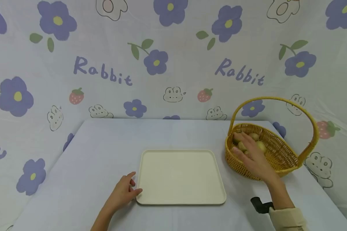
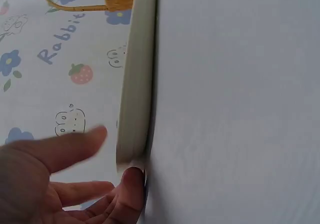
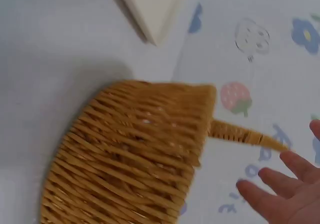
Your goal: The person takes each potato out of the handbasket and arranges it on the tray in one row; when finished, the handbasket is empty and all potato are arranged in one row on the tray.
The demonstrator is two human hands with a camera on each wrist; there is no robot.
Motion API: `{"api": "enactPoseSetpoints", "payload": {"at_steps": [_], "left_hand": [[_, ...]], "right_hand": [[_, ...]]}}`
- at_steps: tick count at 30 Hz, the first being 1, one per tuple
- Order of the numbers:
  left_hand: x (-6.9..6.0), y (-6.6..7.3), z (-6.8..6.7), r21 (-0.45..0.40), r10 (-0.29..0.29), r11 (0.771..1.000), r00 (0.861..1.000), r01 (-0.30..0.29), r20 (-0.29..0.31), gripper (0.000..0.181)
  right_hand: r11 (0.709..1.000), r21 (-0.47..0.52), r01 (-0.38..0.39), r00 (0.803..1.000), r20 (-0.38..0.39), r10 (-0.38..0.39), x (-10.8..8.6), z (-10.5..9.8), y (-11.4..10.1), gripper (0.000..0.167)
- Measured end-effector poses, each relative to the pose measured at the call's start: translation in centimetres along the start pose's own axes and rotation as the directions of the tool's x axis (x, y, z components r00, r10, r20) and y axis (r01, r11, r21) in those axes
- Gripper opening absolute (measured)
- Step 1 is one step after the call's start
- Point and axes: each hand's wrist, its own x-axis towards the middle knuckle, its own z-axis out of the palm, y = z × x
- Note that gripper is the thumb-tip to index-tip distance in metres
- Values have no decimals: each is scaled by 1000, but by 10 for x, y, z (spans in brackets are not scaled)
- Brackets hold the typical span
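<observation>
A cream rectangular tray [image 1: 180,177] lies flat on the table. At its left edge is my left hand [image 1: 120,195], fingers loosely bent; in the left wrist view a fingertip of the hand [image 2: 75,184] meets the corner of the tray [image 2: 136,84]. My right hand [image 1: 255,160] is over the near left side of a wicker basket [image 1: 243,166], fingers spread and holding nothing. Several round, yellow-green items [image 1: 261,146] lie in the basket's left part, partly hidden by that hand. The right wrist view shows the basket's woven side [image 3: 120,159] with the hand [image 3: 295,199] beyond its rim.
The basket's tall arched handle [image 1: 273,98] rises above it at the table's right side. A white cloth covers the table [image 1: 112,141]. Behind hangs a cloth [image 1: 185,73] printed with flowers, rabbits and strawberries. A black strap piece [image 1: 261,206] sits at the right wrist.
</observation>
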Motion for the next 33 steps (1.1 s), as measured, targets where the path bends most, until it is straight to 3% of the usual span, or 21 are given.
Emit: {"api": "enactPoseSetpoints", "payload": {"at_steps": [3,7,13,21,23,25,30,32,33], "left_hand": [[0,-3,7,-48,-10,999,1000,8,-28,55],[3,-12,15,-67,-8,998,998,3,-68,45],[5,-23,20,-117,-15,993,997,7,-72,42],[11,-25,17,-128,-19,992,997,9,-73,42],[12,-24,16,-131,-17,991,997,7,-76,42],[12,-24,16,-133,-19,991,996,7,-83,42],[9,-24,15,-134,-26,991,995,14,-92,40],[7,-25,15,-138,-24,990,996,12,-87,40],[6,-25,15,-140,-19,990,996,7,-83,40]], "right_hand": [[995,97,-19,998,-55,24,11,-18,12,50],[974,185,-133,986,-77,150,23,-41,30,52],[928,217,-302,932,-137,335,37,-64,52,55],[875,244,-419,840,-262,475,49,-79,77,53],[858,267,-440,803,-311,508,52,-80,83,51],[828,317,-462,750,-358,556,55,-81,91,47],[740,463,-488,572,-470,672,56,-73,113,32],[732,468,-495,527,-508,681,55,-67,121,29],[728,461,-508,516,-513,686,53,-63,125,28]]}}
